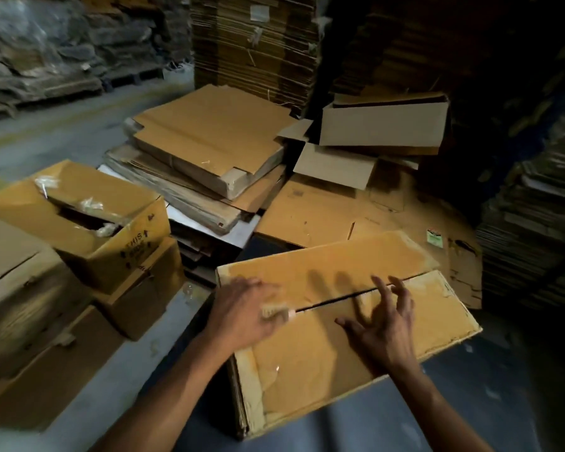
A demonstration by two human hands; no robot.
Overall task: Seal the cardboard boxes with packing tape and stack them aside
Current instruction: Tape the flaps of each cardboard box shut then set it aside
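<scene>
Taping the seam of the cardboard box (346, 324)

The left hand (245, 313) is gripping a blurred pale thing, probably tape, at the seam's left end; the right hand (380, 327) is hovering spread-fingered over it. Better pressing both flaps flush before pulling tape across.

You're in a warehouse or packing store: tall bundles of flattened cartons (255, 44) along the back, loose flat cardboard (209, 138) piled on a grey concrete floor (62, 132), made-up boxes (88, 216) on your left, dim lighting.
</scene>
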